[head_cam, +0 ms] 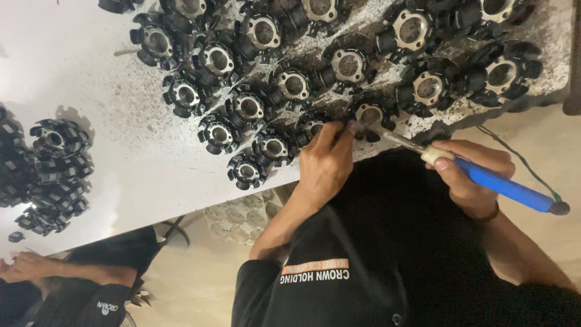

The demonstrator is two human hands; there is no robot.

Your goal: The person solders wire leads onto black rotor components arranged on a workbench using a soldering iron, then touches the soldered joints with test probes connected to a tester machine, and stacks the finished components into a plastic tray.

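Note:
My right hand [469,172] grips a soldering iron with a blue handle [505,189]. Its metal tip reaches left to a black round stator core [370,113] at the near edge of the white table [91,79]. My left hand [325,165] pinches the left rim of that same core with thumb and forefinger, right beside the iron's tip. What sits between the fingertips is too small to make out. Many like cores with metal centre rings lie in rows behind it.
Several more cores are stacked in a pile [51,175] at the table's left. Another person's hand [27,266] and black sleeve [103,303] rest at bottom left. A thin green cord [520,163] runs from the iron. Dark specks cover the tabletop.

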